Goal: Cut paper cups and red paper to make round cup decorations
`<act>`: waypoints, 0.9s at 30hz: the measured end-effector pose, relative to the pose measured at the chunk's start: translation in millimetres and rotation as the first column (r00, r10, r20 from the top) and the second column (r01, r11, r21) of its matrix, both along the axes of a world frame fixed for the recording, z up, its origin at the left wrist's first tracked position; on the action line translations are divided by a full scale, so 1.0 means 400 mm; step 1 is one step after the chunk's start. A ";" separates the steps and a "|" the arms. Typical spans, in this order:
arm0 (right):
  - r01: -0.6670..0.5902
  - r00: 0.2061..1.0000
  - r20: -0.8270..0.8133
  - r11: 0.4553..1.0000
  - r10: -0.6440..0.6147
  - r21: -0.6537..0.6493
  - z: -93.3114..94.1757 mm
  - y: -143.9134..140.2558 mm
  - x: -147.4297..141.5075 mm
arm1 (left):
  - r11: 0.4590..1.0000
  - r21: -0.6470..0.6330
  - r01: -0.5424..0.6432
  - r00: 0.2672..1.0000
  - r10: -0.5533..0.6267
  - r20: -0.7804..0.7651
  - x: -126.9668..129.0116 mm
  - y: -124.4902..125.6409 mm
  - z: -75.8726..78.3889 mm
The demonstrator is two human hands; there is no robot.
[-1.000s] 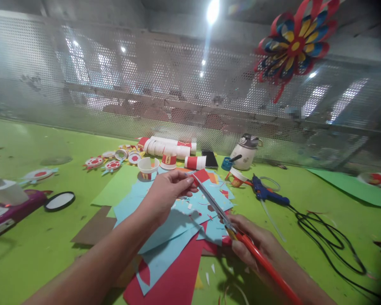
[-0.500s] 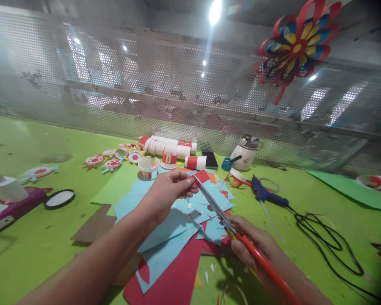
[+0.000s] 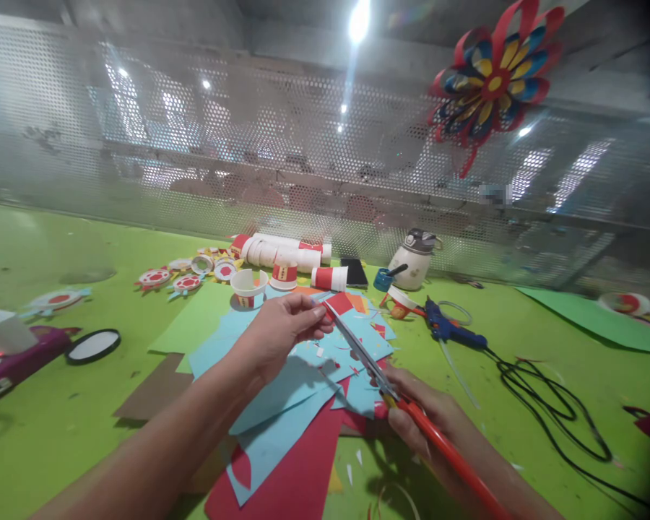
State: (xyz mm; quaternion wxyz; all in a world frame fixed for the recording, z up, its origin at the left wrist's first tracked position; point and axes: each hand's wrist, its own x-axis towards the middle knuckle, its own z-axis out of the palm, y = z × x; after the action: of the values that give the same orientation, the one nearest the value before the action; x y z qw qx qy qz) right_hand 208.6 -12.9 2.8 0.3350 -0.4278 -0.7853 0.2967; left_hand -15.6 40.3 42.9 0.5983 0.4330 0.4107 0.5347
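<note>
My left hand [image 3: 289, 326] has its thumb and fingers pinched together over the paper pile, with a small red paper piece [image 3: 328, 312] at the fingertips. In my right hand [image 3: 419, 408] are long scissors [image 3: 365, 354] with red handles. Their blades point up and left, and the tips reach the red piece beside my left thumb. Under both hands lie light blue paper sheets [image 3: 271, 404] strewn with small scraps. A larger red sheet [image 3: 292, 462] sticks out below them. The fingertips partly hide the red piece, so its shape is unclear.
Paper cups [image 3: 329, 278] and a cut cup [image 3: 248, 287] stand behind the pile. Several turtle-like paper crafts [image 3: 154, 278] lie left of them. A blue glue gun [image 3: 455, 328] with a looped black cord is at right. A purple power strip [image 3: 22, 361] sits at left.
The whole scene has shifted slightly left as the camera turned. Both hands keep nearly the same pose, with the scissor tips still at the red piece.
</note>
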 end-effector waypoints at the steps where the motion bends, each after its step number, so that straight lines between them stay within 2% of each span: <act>1: 0.011 1.000 0.005 0.999 -0.010 -0.031 0.002 -0.001 -0.001 | 1.000 -0.002 0.000 1.000 0.000 0.003 0.000 0.000 0.000; 6: 0.013 1.000 -0.003 0.990 -0.013 -0.142 0.009 -0.003 -0.004 | 1.000 -0.012 0.007 1.000 -0.007 0.009 -0.001 -0.001 0.000; 27: 0.031 0.999 -0.020 0.995 -0.033 -0.096 -0.006 0.001 -0.003 | 0.998 -0.055 -0.002 0.999 0.005 0.044 0.002 0.001 -0.002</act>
State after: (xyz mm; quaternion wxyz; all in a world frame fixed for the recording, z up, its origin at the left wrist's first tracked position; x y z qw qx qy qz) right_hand 207.4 -12.6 0.6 0.3274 -0.4525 -0.7597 0.3330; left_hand -14.9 40.9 41.9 0.6180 0.4038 0.4128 0.5336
